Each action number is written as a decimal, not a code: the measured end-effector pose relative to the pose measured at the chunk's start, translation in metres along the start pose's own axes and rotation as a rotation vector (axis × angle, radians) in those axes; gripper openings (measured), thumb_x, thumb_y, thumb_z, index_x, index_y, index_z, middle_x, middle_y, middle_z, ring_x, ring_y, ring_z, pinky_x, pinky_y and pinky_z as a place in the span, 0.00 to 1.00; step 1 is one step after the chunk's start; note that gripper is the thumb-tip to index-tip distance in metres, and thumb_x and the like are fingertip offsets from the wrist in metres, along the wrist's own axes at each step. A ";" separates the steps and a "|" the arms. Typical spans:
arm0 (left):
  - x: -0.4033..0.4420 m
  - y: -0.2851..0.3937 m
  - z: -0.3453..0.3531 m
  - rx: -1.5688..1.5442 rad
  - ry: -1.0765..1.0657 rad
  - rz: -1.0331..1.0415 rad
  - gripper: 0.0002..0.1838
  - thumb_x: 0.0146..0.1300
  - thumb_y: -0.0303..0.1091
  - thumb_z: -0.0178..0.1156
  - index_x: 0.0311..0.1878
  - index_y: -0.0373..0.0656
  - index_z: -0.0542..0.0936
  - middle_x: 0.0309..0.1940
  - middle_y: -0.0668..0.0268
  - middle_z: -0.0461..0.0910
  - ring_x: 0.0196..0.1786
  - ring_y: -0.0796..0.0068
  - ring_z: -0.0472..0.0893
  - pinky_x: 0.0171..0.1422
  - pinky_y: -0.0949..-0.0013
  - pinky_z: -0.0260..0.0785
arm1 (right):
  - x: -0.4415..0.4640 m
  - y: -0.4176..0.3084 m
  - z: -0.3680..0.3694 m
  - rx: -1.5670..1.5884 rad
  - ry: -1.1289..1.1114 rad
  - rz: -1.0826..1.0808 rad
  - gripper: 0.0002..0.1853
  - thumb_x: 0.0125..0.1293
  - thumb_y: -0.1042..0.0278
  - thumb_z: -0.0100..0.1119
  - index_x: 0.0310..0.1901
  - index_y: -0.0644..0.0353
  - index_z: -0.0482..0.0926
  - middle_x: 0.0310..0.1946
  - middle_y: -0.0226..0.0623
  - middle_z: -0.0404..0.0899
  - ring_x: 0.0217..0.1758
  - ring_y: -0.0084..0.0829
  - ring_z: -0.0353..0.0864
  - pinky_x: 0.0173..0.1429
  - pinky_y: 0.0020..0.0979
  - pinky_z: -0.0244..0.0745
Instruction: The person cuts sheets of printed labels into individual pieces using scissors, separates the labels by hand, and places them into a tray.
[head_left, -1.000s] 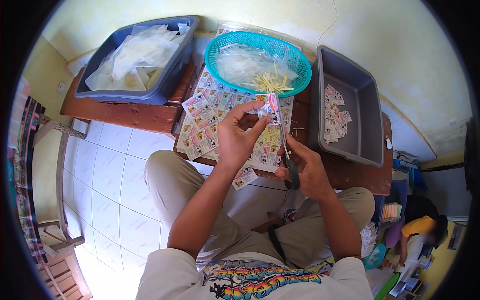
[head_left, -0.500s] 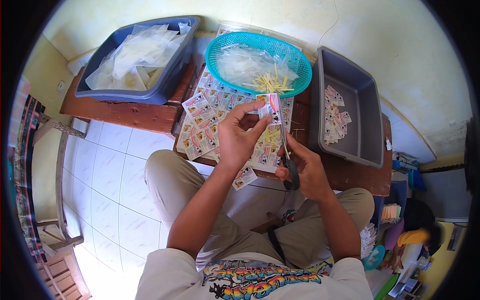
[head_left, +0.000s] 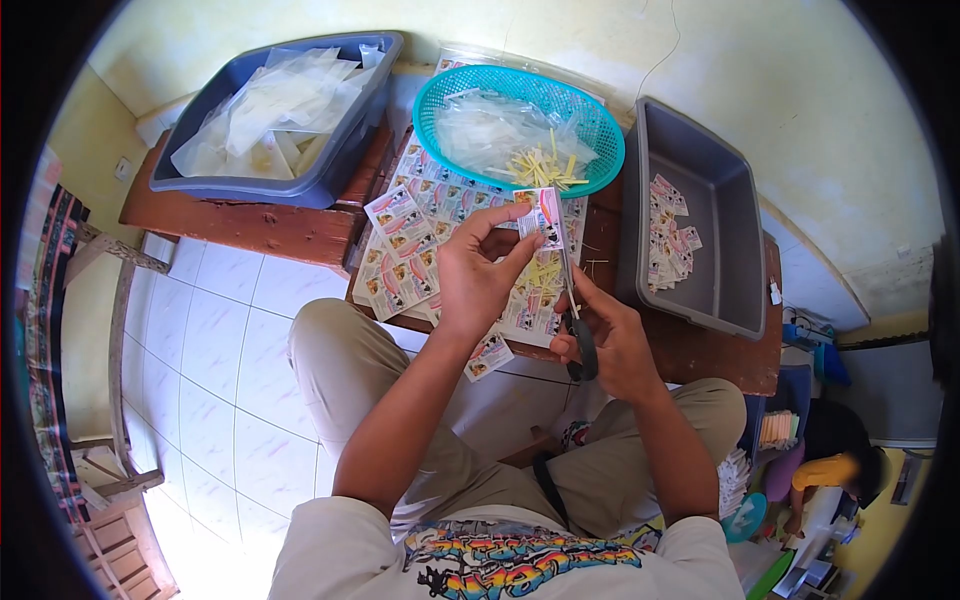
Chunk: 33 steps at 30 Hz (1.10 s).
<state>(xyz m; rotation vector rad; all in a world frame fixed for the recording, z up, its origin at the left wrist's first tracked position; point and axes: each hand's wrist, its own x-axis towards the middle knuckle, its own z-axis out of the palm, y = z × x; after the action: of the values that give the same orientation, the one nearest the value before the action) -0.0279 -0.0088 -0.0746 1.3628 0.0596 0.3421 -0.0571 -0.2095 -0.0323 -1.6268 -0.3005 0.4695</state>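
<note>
Between the thumb and fingers of my left hand [head_left: 482,262] is a small printed label [head_left: 538,218], held up over the bench. My right hand [head_left: 612,335] grips black-handled scissors [head_left: 582,345], their blades pointing away from me along the label's right edge. Whether the blades are fully closed I cannot make out. Below my hands lie printed label sheets [head_left: 400,275], with yellow paper strips [head_left: 540,275] scattered on them. One loose label piece [head_left: 488,356] hangs near the bench's front edge.
A teal basket [head_left: 425,125] behind my hands holds clear plastic and yellow strips. To the right, a grey bin [head_left: 735,235] contains cut labels [head_left: 670,235]. A blue-grey tub [head_left: 375,100] of plastic sheets stands left on a wooden bench [head_left: 290,232]. Another person [head_left: 830,465] bends at lower right.
Hands, label and scissors hold almost the same position. The person at lower right has shifted slightly.
</note>
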 end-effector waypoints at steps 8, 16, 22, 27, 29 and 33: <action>0.000 -0.001 0.000 -0.011 -0.001 0.006 0.21 0.68 0.18 0.73 0.64 0.34 0.83 0.43 0.58 0.91 0.47 0.79 0.88 0.52 0.75 0.82 | -0.001 -0.002 0.001 0.045 0.008 0.058 0.53 0.60 0.71 0.85 0.84 0.56 0.64 0.52 0.32 0.77 0.43 0.18 0.81 0.43 0.24 0.84; 0.000 0.001 0.000 -0.005 -0.009 0.009 0.22 0.68 0.18 0.73 0.64 0.34 0.82 0.43 0.59 0.91 0.46 0.79 0.88 0.52 0.75 0.82 | -0.002 -0.007 -0.001 0.023 -0.031 0.059 0.54 0.62 0.62 0.85 0.84 0.65 0.60 0.54 0.33 0.76 0.49 0.21 0.78 0.45 0.23 0.81; 0.000 -0.002 -0.001 -0.010 -0.007 0.009 0.21 0.68 0.19 0.73 0.64 0.35 0.83 0.43 0.59 0.91 0.46 0.79 0.88 0.51 0.75 0.82 | -0.003 -0.006 -0.001 0.062 -0.029 0.075 0.55 0.61 0.63 0.85 0.84 0.65 0.60 0.53 0.33 0.76 0.49 0.22 0.78 0.44 0.22 0.80; -0.002 0.002 0.000 0.033 -0.029 -0.021 0.21 0.68 0.18 0.73 0.63 0.34 0.83 0.44 0.58 0.91 0.47 0.78 0.89 0.52 0.74 0.83 | -0.002 0.001 -0.005 0.082 -0.028 0.050 0.51 0.63 0.71 0.83 0.85 0.57 0.63 0.54 0.32 0.75 0.45 0.19 0.81 0.44 0.24 0.84; -0.002 0.000 0.001 0.015 -0.037 -0.014 0.21 0.68 0.18 0.73 0.63 0.34 0.83 0.44 0.57 0.91 0.47 0.77 0.89 0.53 0.74 0.83 | -0.002 0.000 -0.005 0.087 -0.021 0.062 0.51 0.63 0.72 0.83 0.85 0.57 0.63 0.54 0.32 0.75 0.45 0.19 0.81 0.45 0.24 0.85; -0.003 0.000 0.001 -0.024 -0.051 -0.025 0.21 0.68 0.17 0.73 0.63 0.34 0.83 0.44 0.57 0.91 0.48 0.76 0.89 0.53 0.73 0.84 | -0.002 0.000 -0.004 0.120 -0.010 0.071 0.50 0.64 0.74 0.81 0.84 0.58 0.63 0.55 0.33 0.75 0.46 0.20 0.81 0.47 0.25 0.86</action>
<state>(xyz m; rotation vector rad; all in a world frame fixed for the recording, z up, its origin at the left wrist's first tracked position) -0.0301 -0.0107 -0.0749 1.3457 0.0300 0.2860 -0.0568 -0.2144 -0.0313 -1.5219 -0.2185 0.5405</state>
